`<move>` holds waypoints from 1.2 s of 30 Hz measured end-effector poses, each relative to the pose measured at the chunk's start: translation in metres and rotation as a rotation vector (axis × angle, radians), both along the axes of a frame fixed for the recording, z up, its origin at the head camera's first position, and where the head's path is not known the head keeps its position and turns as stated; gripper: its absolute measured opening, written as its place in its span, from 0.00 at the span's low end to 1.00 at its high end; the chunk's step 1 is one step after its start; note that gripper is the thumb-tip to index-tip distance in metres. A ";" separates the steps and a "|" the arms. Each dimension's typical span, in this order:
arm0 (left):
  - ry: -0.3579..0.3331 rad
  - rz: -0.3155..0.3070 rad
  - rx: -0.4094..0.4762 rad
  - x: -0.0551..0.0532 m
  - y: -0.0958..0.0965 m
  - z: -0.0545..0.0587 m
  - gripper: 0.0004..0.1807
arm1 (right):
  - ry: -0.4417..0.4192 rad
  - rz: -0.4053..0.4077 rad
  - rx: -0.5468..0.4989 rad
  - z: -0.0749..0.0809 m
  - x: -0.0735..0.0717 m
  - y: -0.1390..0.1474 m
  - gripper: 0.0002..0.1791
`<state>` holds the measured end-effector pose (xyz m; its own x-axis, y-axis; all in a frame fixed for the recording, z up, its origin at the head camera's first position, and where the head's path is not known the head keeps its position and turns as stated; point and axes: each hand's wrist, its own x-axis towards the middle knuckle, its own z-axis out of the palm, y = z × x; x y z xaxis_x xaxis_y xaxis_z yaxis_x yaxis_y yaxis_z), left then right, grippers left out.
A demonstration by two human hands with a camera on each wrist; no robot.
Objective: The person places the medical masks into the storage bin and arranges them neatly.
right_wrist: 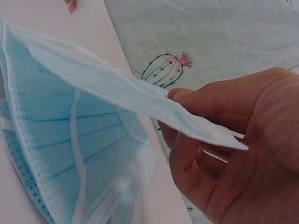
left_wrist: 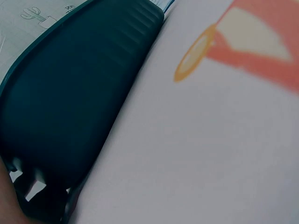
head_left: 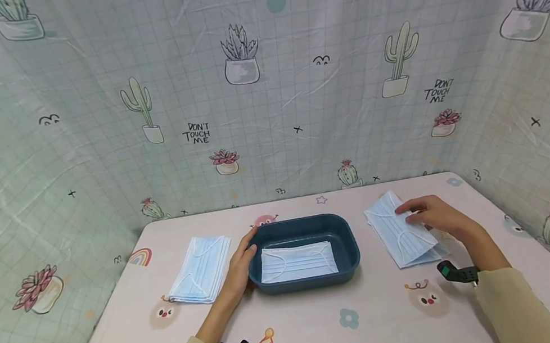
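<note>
A dark blue plastic basket (head_left: 308, 284) stands mid-table with a light blue face mask (head_left: 298, 262) lying flat inside. My left hand (head_left: 237, 269) grips the basket's left end, its fingers at the rim; the left wrist view shows the basket's side wall (left_wrist: 79, 93) close up. On the right, my right hand (head_left: 435, 214) pinches the edge of a face mask (right_wrist: 117, 100) between thumb and fingers. That mask is bent and partly lifted over the other masks of the right stack (head_left: 387, 215), its ear loops showing.
A second stack of face masks (head_left: 202, 270) lies left of the basket, beside my left hand. The table (head_left: 318, 330) wears a pale printed cloth. Hung cloth with cactus drawings (head_left: 273, 109) closes off the back and sides.
</note>
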<state>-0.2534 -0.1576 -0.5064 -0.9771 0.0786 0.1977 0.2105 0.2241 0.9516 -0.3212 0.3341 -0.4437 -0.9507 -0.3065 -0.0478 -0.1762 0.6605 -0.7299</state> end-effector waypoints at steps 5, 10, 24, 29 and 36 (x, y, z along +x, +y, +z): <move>0.004 0.004 0.003 0.000 0.000 -0.001 0.28 | 0.021 0.006 0.005 0.006 0.002 -0.003 0.21; 0.009 0.003 0.001 -0.001 0.000 -0.002 0.28 | 0.044 0.013 0.011 0.013 0.005 -0.005 0.21; -0.009 0.006 -0.010 0.000 0.000 0.000 0.28 | 0.087 0.028 -0.011 0.031 0.012 -0.011 0.20; -0.013 0.002 -0.010 0.001 0.001 0.001 0.29 | 0.103 0.035 -0.018 0.037 0.015 -0.014 0.20; -0.012 0.000 -0.014 0.001 0.001 0.002 0.29 | 0.119 0.043 -0.018 0.044 0.019 -0.015 0.20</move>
<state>-0.2522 -0.1570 -0.5044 -0.9793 0.0814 0.1851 0.1994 0.2377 0.9506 -0.3023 0.3187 -0.4001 -0.9352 -0.3469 0.0704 -0.2901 0.6372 -0.7140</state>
